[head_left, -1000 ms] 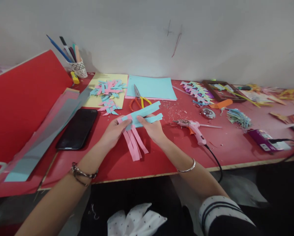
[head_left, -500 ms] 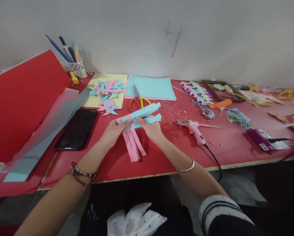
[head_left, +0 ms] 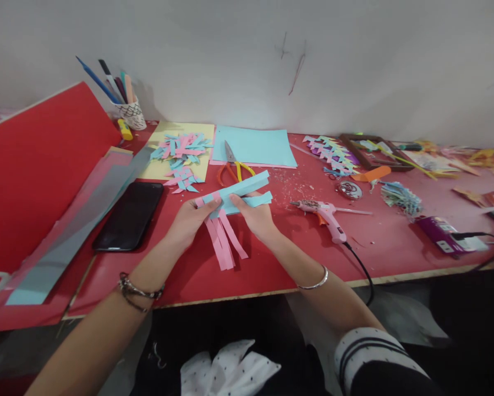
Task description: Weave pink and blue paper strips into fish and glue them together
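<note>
Between my two hands, above the red table (head_left: 263, 269), is a weave of paper strips. Light blue strips (head_left: 247, 185) point right, and pink strips (head_left: 224, 242) hang down towards me. My left hand (head_left: 190, 223) is closed on the left end, its thumb pressed on the crossing. My right hand (head_left: 253, 214) pinches the blue strips, thumb on top and fingers hidden underneath. Just beyond my hands lie scissors (head_left: 232, 159) with red and yellow handles. Small woven paper stars (head_left: 183, 148) in pink and blue are piled behind my left hand.
A black phone (head_left: 129, 217) lies left of my hands, beside long paper strips (head_left: 77, 220). To the right rests a pink glue gun (head_left: 323, 214) with a cord. Blue paper sheets (head_left: 255, 146) and a pen cup (head_left: 131, 113) are at the back, near a wooden frame (head_left: 371, 151).
My hands keep the same hold on the woven paper strips. The strips have shifted only very slightly, and nothing was let go.
</note>
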Demonstrator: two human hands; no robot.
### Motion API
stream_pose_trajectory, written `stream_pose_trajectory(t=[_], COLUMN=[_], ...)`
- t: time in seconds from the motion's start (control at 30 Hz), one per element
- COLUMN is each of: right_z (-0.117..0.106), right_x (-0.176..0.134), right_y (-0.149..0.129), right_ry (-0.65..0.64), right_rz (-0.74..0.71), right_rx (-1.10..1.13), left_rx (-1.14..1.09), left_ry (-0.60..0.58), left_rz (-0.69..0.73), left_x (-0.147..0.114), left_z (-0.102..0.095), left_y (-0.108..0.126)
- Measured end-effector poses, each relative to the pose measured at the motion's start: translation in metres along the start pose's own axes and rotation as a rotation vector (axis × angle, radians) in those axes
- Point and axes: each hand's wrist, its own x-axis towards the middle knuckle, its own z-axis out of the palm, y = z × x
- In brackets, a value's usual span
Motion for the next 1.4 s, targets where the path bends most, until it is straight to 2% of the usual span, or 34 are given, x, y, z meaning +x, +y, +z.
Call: stream_pose_trajectory(t=[0.3,0.43,0.53,0.7,0.93,1.2,1.4], right_z=[-0.0012,-0.0026,-0.0020,-0.0007,0.0005,0.0024,-0.0003], right_x=[0.0005,0.0022,0.0025,0.0022,0.0036,0.0029,0.0039], right_y=[0.0017,0.0021,0.0023,0.0027,0.0031,0.0067,0.0076], right_ry=[0.022,-0.050,-0.096,-0.012,-0.036,0.050,0.048], right_rz=[0.040,0.031,0.039,0.013,-0.004,0.003,0.009], right_rx=[0.021,0.026,0.041,0.071,0.054,0.056,0.028], left_rx=[0.056,0.094,0.137,0.171,0.233,0.315,0.327], left_ry=[0.025,0.054,0.003,-0.103,-0.008,-0.048,-0.047], left_rz=[0.019,0.052,0.060,0.066,0.165,0.110,0.117], left_x=[-0.0006,-0.0017,-0.0034,-0.0065,-0.0037,-0.0063,-0.0048], left_z=[-0.0015,-0.0012,-0.0003,0.0022,0.0008,0.0022,0.0006], left_y=[0.0017,0.0038,0.0046,0.0063,0.0065,0.0086,0.0080])
